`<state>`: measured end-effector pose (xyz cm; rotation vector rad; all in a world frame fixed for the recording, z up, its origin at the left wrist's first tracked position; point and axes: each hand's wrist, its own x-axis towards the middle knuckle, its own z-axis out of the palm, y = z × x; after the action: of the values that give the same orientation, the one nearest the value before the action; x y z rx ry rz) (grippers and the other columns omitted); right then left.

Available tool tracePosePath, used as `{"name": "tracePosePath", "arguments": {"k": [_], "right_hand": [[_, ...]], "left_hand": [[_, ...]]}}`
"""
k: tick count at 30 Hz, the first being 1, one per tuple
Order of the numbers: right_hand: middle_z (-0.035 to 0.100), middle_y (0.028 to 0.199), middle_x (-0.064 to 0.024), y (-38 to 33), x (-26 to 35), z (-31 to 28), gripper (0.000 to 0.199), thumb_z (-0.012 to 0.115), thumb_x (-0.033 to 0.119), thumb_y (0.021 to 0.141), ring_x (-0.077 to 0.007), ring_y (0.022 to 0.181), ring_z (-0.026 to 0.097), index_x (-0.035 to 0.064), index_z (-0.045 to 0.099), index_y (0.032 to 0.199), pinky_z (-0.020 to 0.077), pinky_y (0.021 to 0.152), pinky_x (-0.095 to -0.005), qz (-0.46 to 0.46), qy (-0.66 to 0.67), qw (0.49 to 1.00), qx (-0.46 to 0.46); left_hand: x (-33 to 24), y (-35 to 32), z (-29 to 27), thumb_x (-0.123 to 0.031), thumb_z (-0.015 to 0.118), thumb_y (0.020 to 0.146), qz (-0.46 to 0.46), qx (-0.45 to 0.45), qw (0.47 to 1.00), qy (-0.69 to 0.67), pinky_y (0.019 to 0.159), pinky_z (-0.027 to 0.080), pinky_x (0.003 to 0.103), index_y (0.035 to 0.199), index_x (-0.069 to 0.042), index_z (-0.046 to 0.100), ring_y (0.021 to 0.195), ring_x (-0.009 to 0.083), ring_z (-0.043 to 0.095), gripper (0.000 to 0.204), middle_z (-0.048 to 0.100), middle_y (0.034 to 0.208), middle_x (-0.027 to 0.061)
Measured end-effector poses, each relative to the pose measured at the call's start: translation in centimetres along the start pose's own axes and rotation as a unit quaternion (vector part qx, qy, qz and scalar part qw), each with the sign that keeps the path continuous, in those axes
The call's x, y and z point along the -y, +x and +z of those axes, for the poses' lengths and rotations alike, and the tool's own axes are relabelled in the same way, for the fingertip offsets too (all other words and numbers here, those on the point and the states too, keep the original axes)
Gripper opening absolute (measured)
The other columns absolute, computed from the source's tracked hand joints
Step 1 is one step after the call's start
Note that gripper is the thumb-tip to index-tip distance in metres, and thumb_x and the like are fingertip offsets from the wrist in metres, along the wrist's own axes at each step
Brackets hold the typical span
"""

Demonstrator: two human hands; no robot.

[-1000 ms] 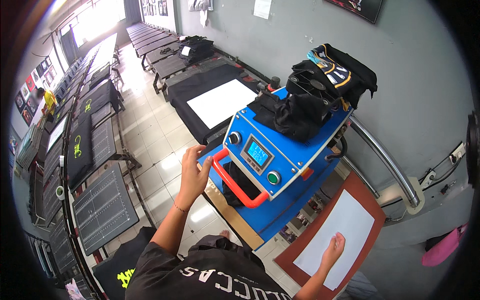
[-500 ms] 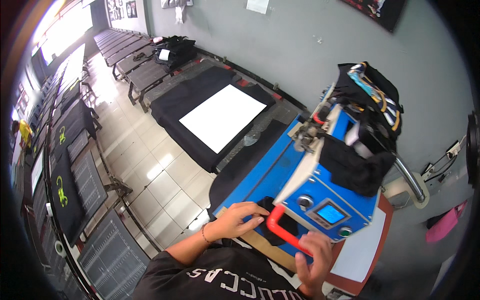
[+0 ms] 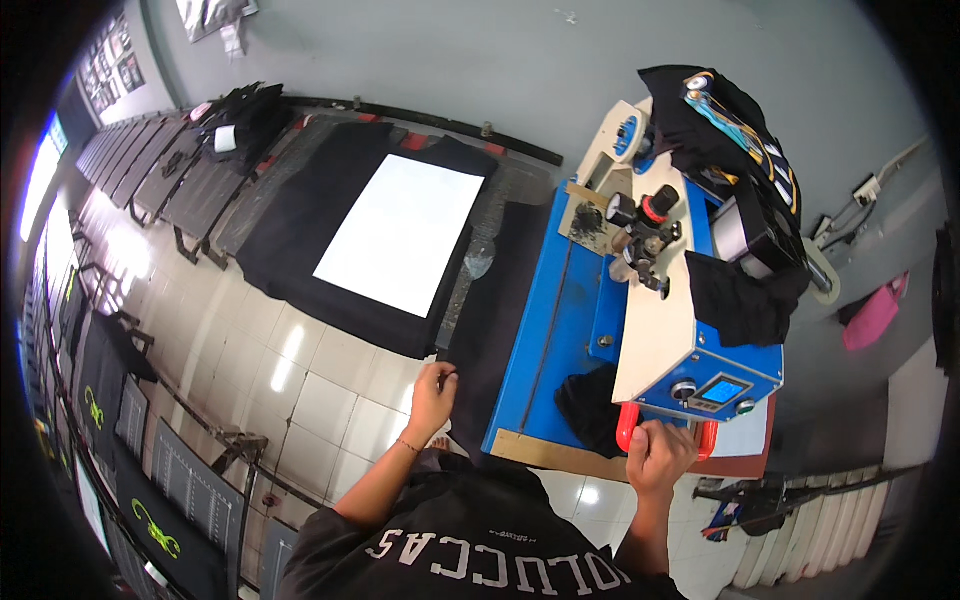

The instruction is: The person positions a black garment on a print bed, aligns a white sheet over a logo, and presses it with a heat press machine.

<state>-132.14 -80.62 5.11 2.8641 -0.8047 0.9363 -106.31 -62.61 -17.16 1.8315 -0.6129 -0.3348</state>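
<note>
A blue and cream heat press [image 3: 660,300] stands in front of me, with a small lit screen and a red handle [image 3: 626,428] at its near end. My right hand [image 3: 660,455] is closed around that red handle. My left hand [image 3: 434,392] pinches the edge of a black garment [image 3: 490,310] that lies on the dark platen left of the press. More black garments [image 3: 740,150] are heaped on top of the press.
A white sheet [image 3: 400,232] lies on a black shirt on the table to the left. Rows of dark platens with black shirts run along the left side over a tiled floor [image 3: 320,390]. A grey wall [image 3: 500,60] is behind the press.
The view has swung left and the press head now stands further right. My right hand stays on the red handle; my left hand has gone from beside the handle to the black garment's edge.
</note>
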Motion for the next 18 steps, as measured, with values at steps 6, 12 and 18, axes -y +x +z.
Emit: {"name": "tracePosePath", "arguments": {"k": [6,12,18], "right_hand": [[0.049,0.051,-0.0052,-0.2,-0.4,0.9,0.035,0.052,0.027,0.089,-0.0246,0.045,0.047,0.0116,0.052,0.058,0.0309,0.050,-0.0382,-0.026,-0.023,0.997,-0.072],[0.051,0.053,-0.0052,-0.2,-0.5,0.9,0.030,0.053,0.025,0.086,-0.0247,0.046,0.048,0.0108,0.054,0.059,0.0309,0.050,-0.0385,-0.019,-0.023,0.997,-0.078],[0.053,0.055,-0.0053,0.0,0.0,0.7,0.030,0.056,0.024,0.087,-0.0249,0.048,0.049,0.0096,0.055,0.061,0.0307,0.051,-0.0386,-0.009,0.000,0.998,-0.068]], "left_hand": [[9.7,-0.7,2.8,-0.023,0.066,0.093,-0.262,-0.003,0.937,-0.231,0.078,0.048,0.030,0.109,0.000,0.057,0.089,0.0149,0.057,0.030,0.060,0.106,0.0082],[12.1,-1.3,0.9,-0.016,0.061,0.096,-0.308,0.194,0.903,-0.227,0.072,0.045,0.025,0.092,-0.005,0.058,0.073,0.0090,0.052,0.012,0.055,0.078,-0.0029],[14.5,-2.1,-1.9,-0.012,0.059,0.095,-0.160,0.098,0.982,-0.037,0.071,0.047,0.031,0.088,-0.004,0.053,0.075,0.0156,0.056,0.012,0.059,0.078,0.0046]]}}
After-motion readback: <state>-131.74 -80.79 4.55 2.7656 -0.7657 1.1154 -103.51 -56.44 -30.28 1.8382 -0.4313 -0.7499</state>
